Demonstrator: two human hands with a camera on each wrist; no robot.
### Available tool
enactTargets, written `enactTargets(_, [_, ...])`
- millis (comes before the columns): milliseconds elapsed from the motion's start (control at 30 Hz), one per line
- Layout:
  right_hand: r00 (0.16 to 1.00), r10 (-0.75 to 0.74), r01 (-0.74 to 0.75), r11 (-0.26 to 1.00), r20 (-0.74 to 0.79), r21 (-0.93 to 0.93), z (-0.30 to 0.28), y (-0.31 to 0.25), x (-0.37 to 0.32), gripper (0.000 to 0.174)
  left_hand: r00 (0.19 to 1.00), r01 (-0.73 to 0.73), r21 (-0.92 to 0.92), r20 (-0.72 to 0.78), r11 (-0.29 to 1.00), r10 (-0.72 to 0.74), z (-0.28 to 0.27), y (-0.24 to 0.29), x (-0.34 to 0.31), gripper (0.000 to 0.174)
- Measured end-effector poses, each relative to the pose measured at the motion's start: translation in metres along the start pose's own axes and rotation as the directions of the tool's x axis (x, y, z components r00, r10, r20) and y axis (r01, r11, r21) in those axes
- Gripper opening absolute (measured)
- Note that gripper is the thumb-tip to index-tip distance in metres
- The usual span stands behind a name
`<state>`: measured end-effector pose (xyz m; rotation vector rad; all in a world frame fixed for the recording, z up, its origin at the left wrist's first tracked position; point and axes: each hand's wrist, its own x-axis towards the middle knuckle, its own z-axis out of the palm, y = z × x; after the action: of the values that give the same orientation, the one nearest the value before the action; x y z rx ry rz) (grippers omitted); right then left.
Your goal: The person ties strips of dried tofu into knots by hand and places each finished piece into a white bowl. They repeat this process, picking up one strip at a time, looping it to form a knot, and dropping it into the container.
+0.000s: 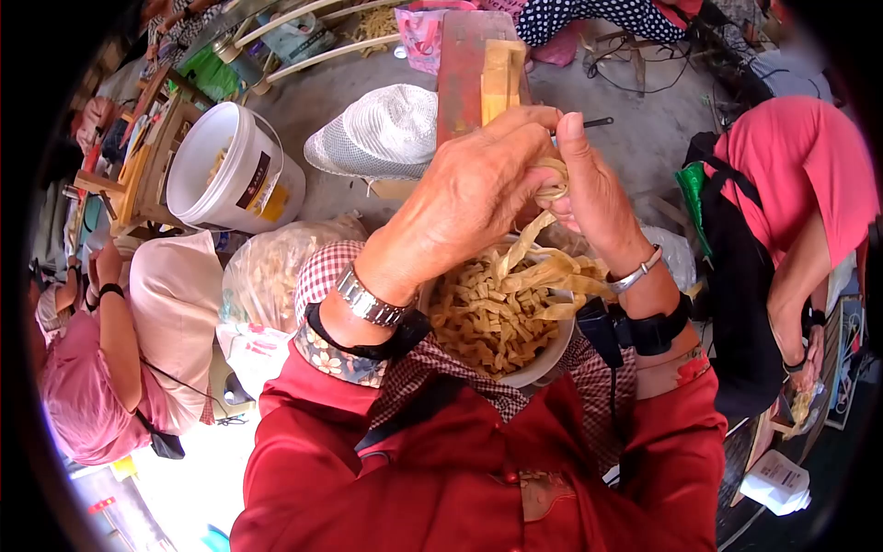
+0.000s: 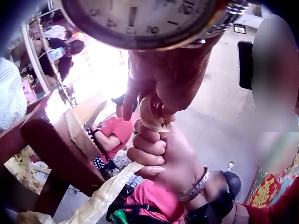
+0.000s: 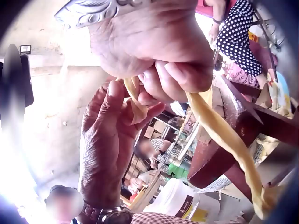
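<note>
Both hands are raised above a white bowl (image 1: 543,366) full of tan knotted strips. My left hand (image 1: 478,179) and right hand (image 1: 589,189) meet at a small coil of tan strip (image 1: 552,184), each pinching it with curled fingers. The strip's tail (image 1: 533,248) hangs down into the bowl. In the left wrist view the left fingers (image 2: 154,93) grip the rolled end (image 2: 152,119) while the right fingers (image 2: 147,149) curl round it. In the right wrist view the strip (image 3: 224,135) runs out of the right fist (image 3: 163,65) past the left hand (image 3: 110,135).
A reddish wooden bench (image 1: 464,64) stands just beyond the hands, with a white hat (image 1: 382,129) beside it. A white bucket (image 1: 230,170) sits at the left. Seated people flank me: one in pink (image 1: 83,386) on the left, one in red (image 1: 800,184) on the right.
</note>
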<state>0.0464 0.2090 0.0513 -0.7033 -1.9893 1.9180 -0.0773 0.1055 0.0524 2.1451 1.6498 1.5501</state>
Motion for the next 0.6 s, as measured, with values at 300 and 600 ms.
enactTargets(300, [0.994,0.099,-0.105,0.985,0.047,0.14,0.014,0.032,0.007,0.062,0.84,0.526,-0.356,0.079,0.772,-0.536,0.012,-0.014,-0.018,0.004])
enactTargets(600, [0.986,-0.061,0.004,0.936,0.153,0.352,0.02,0.045,-0.005,0.039,0.702,0.586,-0.745,0.272,0.318,-0.658,0.003,-0.017,-0.019,0.019])
